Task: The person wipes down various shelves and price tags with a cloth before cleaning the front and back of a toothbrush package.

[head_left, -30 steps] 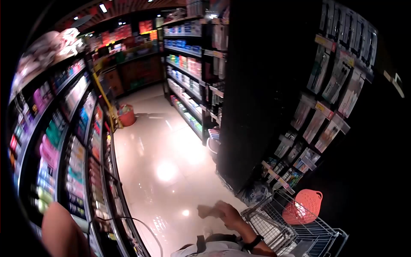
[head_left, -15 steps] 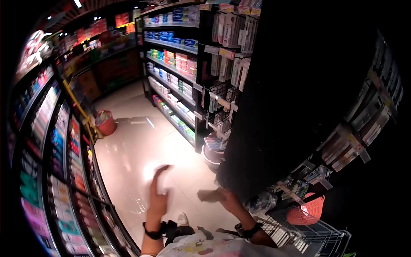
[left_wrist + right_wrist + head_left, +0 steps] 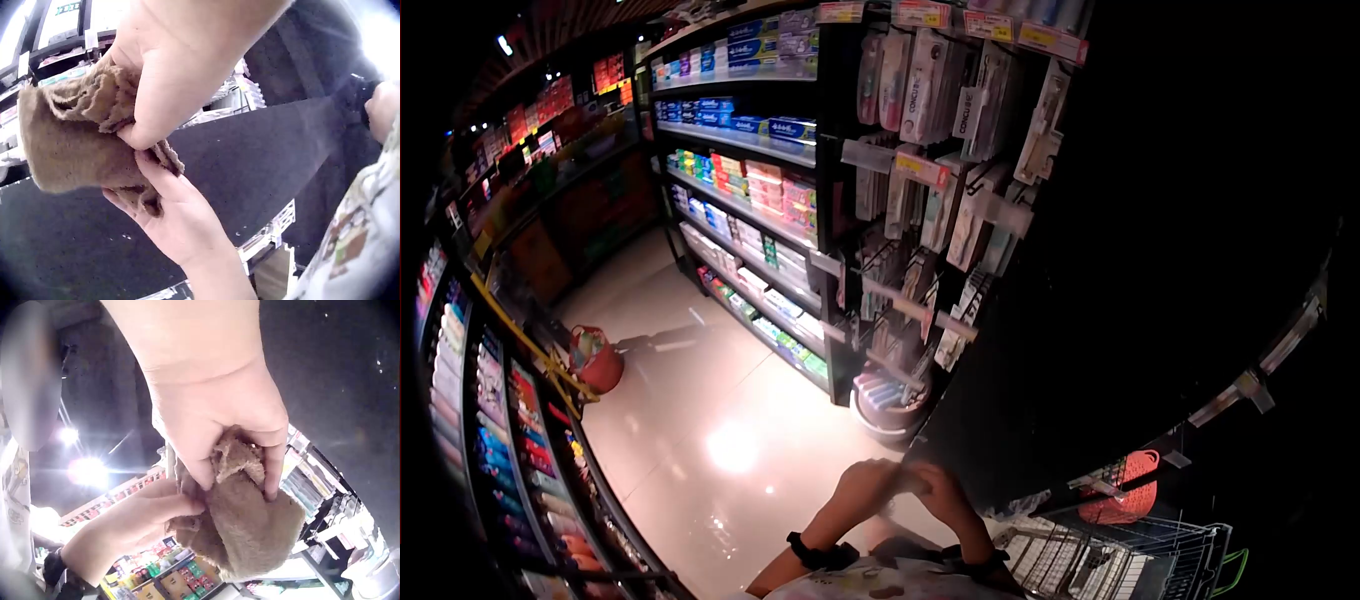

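As both hands meet low in the head view, we see them joined on one brown cloth [image 3: 75, 147], folded in layers with ruffled edges and held up in front of the patterned shirt [image 3: 356, 237]. The left hand [image 3: 165, 81] is clamped on the cloth, its thumb pressing the gathered edge; its other fingers are largely hidden. The right hand [image 3: 219, 415] is likewise clamped on it, thumb at one side of a fold and fingers at the other, close beside the left. We note a dark wristband [image 3: 820, 555] on the left wrist. Beyond the hands, the head view shows a pale, glossy floor [image 3: 700, 400] and a shelf unit [image 3: 745, 215] stocked with boxed goods. At its near end hang packaged articles [image 3: 930, 85], above a pail [image 3: 888, 422] with packs in it. Farther off, a red basket [image 3: 600, 368] stands on the floor next to a yellow frame [image 3: 530, 340]. Lower right, we find a wire cart [image 3: 1100, 560] and a coral basket [image 3: 1130, 495]; whether the basket lies inside the cart we cannot tell.
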`<state>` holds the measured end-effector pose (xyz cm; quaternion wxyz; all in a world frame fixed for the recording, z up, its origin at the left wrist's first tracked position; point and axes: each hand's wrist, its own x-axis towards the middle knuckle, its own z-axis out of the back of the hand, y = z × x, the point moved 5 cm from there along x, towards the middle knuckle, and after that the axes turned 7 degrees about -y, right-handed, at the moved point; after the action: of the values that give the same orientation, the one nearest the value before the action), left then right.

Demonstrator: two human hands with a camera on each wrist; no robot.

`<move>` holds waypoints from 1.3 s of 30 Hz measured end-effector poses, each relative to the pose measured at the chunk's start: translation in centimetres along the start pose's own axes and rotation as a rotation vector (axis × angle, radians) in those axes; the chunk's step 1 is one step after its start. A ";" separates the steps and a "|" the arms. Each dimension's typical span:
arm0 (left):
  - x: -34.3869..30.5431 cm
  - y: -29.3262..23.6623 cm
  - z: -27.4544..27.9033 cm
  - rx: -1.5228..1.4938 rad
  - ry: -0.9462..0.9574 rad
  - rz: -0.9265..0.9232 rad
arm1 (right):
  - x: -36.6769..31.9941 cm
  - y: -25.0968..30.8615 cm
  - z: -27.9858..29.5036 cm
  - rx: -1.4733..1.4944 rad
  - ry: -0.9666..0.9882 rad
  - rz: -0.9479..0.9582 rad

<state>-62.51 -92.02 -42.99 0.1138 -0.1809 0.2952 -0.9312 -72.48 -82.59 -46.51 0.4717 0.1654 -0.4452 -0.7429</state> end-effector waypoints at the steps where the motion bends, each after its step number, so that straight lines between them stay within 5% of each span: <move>1: 0.9 2.6 -1.3 0.045 0.000 0.043 | 1.4 -0.4 0.3 -0.027 -0.015 -0.023; 5: 6.5 10.2 -2.4 0.145 -0.050 0.100 | 8.4 -7.2 -2.6 0.034 -0.148 0.086; 10: 15.7 14.4 2.2 0.194 -0.005 0.148 | 21.1 -5.1 0.4 -0.076 -0.081 0.291; 12: 18.8 13.0 6.0 0.100 -0.278 0.019 | 24.9 -1.9 2.8 -0.137 -0.110 0.269; 16: 23.4 13.7 8.9 0.031 -0.467 -0.029 | 28.5 2.2 3.6 -0.195 -0.307 0.362; 23: 29.1 17.5 6.0 -0.070 -0.349 -0.322 | 31.0 -3.8 2.1 -0.219 -0.437 0.228; 28: 32.3 17.7 9.6 -0.036 -0.348 -0.538 | 34.1 -0.8 3.5 -0.274 -0.620 0.207; 32: 35.9 23.4 8.3 0.032 -0.092 -0.348 | 37.8 -4.2 0.2 -0.413 -0.448 -0.078; 34: 36.8 26.5 5.8 0.041 0.132 -0.392 | 38.1 -7.9 -2.0 -0.530 -0.323 -0.155; 36: 37.1 26.0 5.7 0.026 0.095 -0.599 | 38.5 -8.7 -2.3 -0.475 -0.391 -0.270; 39: 37.7 25.9 4.0 0.040 0.225 -0.614 | 38.9 -6.4 -0.7 -0.411 -0.293 -0.373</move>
<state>-92.45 -126.80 -45.04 -0.2019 -0.1553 0.2190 -0.9419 -95.00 -114.86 -45.31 0.2816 0.0368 -0.3108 -0.9071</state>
